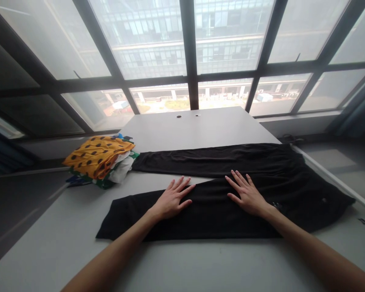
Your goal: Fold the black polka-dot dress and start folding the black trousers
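Black trousers [213, 211] lie spread across the white table, with the waist at the right and both legs pointing left. My left hand [172, 199] rests flat on the nearer leg, fingers spread. Farther right, my right hand [245, 193] also lies flat on the trousers, near where the legs meet, with its fingers apart. Neither hand holds anything. A small light mark on the cloth shows beside my right wrist.
At the table's left edge sits a pile of folded cloth [99, 158], yellow with black dots on top, green and white below. The white table [200, 129] reaches back towards large windows. A small dark item [362, 221] lies at the right edge.
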A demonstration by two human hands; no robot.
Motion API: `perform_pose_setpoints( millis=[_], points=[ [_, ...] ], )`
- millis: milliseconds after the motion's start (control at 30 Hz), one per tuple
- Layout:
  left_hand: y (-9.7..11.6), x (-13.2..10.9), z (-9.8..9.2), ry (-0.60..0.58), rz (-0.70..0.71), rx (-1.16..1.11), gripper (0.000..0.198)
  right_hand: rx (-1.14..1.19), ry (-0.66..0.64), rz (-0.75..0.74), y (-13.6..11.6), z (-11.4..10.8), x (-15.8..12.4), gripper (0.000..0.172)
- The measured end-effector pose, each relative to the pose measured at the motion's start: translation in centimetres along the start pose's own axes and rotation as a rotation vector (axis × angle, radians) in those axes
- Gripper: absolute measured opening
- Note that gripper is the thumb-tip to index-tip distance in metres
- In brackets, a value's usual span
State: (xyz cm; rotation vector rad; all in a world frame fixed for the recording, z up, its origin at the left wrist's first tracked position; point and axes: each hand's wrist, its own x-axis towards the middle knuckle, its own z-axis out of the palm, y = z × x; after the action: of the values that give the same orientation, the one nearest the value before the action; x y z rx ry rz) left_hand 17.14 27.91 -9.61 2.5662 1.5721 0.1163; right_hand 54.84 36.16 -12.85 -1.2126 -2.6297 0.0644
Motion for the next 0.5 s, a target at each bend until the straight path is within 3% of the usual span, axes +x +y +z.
perform_pose_setpoints(
  millis=[500],
  points=[
    [-0.21, 0.06, 0.13, 0.003, -0.003, 0.009, 0.065, 0.005, -0.038, -0.007, 0.15, -0.20, 0.28, 0.066]
  ],
)
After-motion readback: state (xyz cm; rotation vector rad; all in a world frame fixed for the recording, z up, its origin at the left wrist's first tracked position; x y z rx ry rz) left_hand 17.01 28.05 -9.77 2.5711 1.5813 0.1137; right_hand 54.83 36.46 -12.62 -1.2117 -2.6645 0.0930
